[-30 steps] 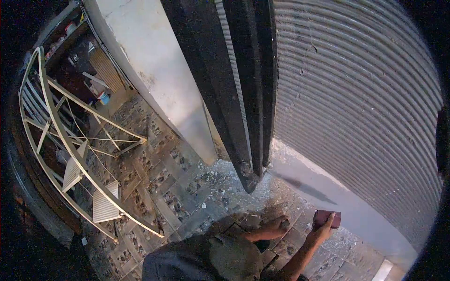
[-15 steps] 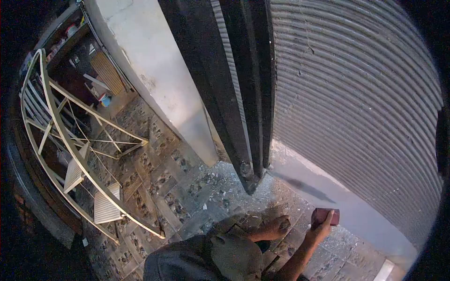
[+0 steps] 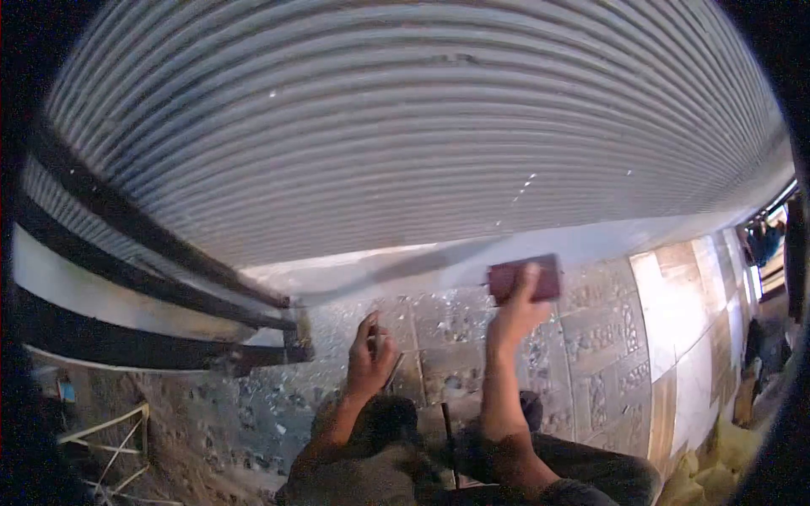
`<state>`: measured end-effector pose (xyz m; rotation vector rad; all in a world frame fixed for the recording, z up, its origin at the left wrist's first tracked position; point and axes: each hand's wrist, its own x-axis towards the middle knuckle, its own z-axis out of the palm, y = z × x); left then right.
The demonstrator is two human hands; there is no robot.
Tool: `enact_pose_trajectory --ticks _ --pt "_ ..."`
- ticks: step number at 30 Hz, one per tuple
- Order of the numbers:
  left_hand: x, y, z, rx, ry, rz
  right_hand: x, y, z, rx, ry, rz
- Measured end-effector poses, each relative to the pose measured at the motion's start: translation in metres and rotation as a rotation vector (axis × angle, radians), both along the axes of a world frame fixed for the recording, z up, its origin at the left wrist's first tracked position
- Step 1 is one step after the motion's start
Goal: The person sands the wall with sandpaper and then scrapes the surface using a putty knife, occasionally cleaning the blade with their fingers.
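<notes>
A dark red block-like piece (image 3: 547,278) is gripped by my right hand (image 3: 520,314), its thumb lying over the near face. It is held above the tiled floor, before the smooth pale base strip of the wall. My left hand (image 3: 371,358) is raised over the floor to the left, fingers partly bent and apart, with nothing seen between them. Neither hand visibly touches the corrugated wall (image 3: 405,152).
Dark metal posts (image 3: 135,325) lean in from the left. A cream metal frame (image 3: 122,447) stands at the lower left. White debris dots the patterned floor (image 3: 591,346). Yellowish sacks (image 3: 717,464) lie at the lower right.
The view has swung right, so the corrugated wall now fills the top and the posts sit at the left. My left hand has opened and lifted; my right hand still holds the red piece.
</notes>
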<state>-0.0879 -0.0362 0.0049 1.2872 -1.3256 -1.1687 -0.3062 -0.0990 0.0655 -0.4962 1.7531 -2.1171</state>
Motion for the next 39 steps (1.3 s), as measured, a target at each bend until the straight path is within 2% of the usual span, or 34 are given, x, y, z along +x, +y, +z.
enact_pose_trajectory --ticks 3,5,6,8,9,10,12,13,16,18,20,23,24,26,27,28,30,31,32,34,36,37,38,39 --pt "0.003 -0.006 0.019 0.057 -0.062 0.022 0.031 0.002 0.023 -0.020 0.084 0.117" --pt "0.008 -0.007 0.016 0.007 -0.023 0.050 0.041 0.018 0.039 -0.114 -0.025 -0.068" --pt "0.010 -0.008 0.015 -0.045 0.017 0.070 0.038 0.027 0.050 -0.211 -0.110 -0.077" --pt "0.016 -0.007 0.009 -0.013 -0.004 0.094 0.038 0.037 0.066 -0.243 -0.046 -0.149" --pt "0.018 -0.005 0.007 0.029 -0.018 0.111 0.037 0.036 0.054 -0.315 0.039 -0.140" --pt "0.019 -0.004 0.007 0.028 -0.020 0.107 0.037 0.035 0.046 -0.316 0.037 -0.144" --pt "0.017 -0.003 0.009 0.187 0.094 0.102 0.041 0.034 0.030 -0.046 0.265 0.112" --pt "0.014 -0.003 0.012 0.186 0.094 0.101 0.045 0.030 0.023 -0.049 0.174 0.131" --pt "0.008 0.002 0.031 0.254 0.158 0.131 0.054 0.041 0.045 -0.123 0.102 0.201" --pt "0.007 0.002 0.031 0.219 0.253 0.173 0.054 0.054 0.068 -0.107 0.203 -0.014" --pt "0.011 0.000 0.022 0.193 0.218 0.181 0.039 0.049 0.091 -0.440 0.228 0.049" --pt "0.012 0.001 0.020 0.182 0.189 0.188 0.035 0.048 0.096 -0.292 0.154 -0.003" --pt "0.012 0.002 0.021 0.194 0.195 0.186 0.036 0.047 0.092 -0.290 0.149 0.015" --pt "0.016 0.002 0.019 0.219 0.126 0.173 0.042 0.043 0.076 -0.105 0.154 0.100" --pt "0.018 0.003 0.018 0.249 0.059 0.136 0.045 0.049 0.081 0.008 0.145 0.094" --pt "0.018 0.002 0.018 0.250 0.054 0.165 0.043 0.057 0.085 0.008 0.137 0.122" --pt "0.017 0.002 0.018 0.203 0.045 0.110 0.034 0.068 0.100 -0.251 0.145 0.063" --pt "0.017 0.001 0.011 0.159 0.046 0.110 0.039 0.064 0.117 -0.224 0.085 -0.274" --pt "0.018 0.001 0.004 0.150 0.043 0.123 0.040 0.061 0.130 -0.408 0.072 -0.209" --pt "0.016 -0.001 0.001 0.045 -0.030 0.095 0.024 0.059 0.114 -0.509 0.086 -0.125" --pt "0.008 -0.003 0.003 0.046 0.044 0.125 0.030 0.053 0.088 -0.205 0.042 -0.146" --pt "0.007 -0.001 0.002 0.169 0.195 0.122 0.036 0.049 0.073 0.281 0.354 -0.126" --pt "0.005 0.003 0.001 0.297 0.348 0.119 0.038 0.041 0.063 0.013 0.301 0.213" --pt "0.003 0.006 -0.002 0.304 0.353 0.132 0.046 0.038 0.073 0.241 0.186 0.458"
